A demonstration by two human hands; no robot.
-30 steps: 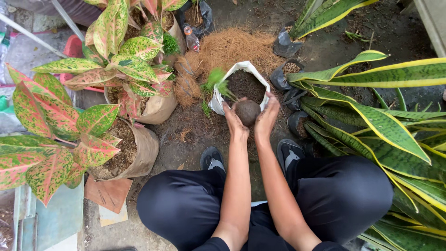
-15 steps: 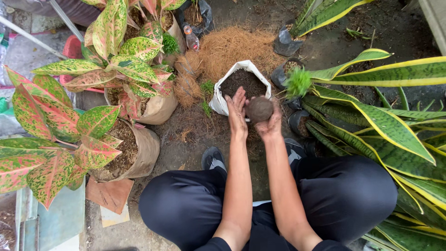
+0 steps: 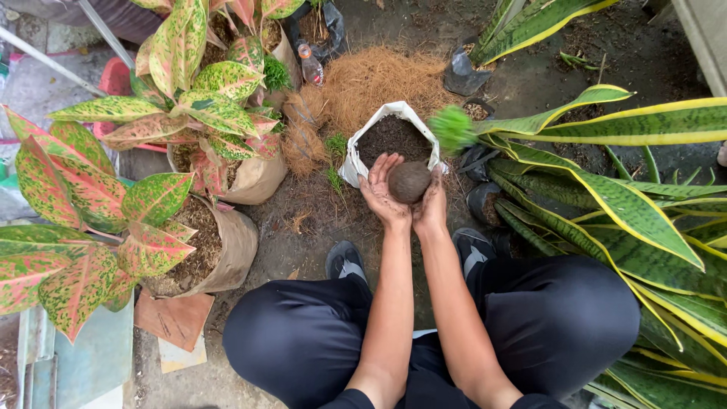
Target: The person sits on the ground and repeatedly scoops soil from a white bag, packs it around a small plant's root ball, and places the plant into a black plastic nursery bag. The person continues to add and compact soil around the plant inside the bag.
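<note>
Person squatting on bare ground, both forearms out front. Left hand and right hand cupped together around a ball of dark soil. Fingers curled on both sides, palms pressing in; ball is off the ground, held just above the near rim of a white plastic sack of soil.

Sack sits directly ahead of the hands, mouth open, approx. full of dark potting mix. Beyond it, a heap of brown coconut fibre. Just right of the hands, a small green tuft plant near the sack's far-right edge, w/ black nursery bags beside it. Further right: big striped snake-plant leaves. Left of the hands, well apart: red-and-green aglaonema in brown bags.

Step, as I read it: shaping/compacting the soil into a round ball, looks mid-way, surface fairly smooth already. Next move prob. calls for even pressure from both palms while turning it, so it doesn't crack or crumble back into the sack.
</note>
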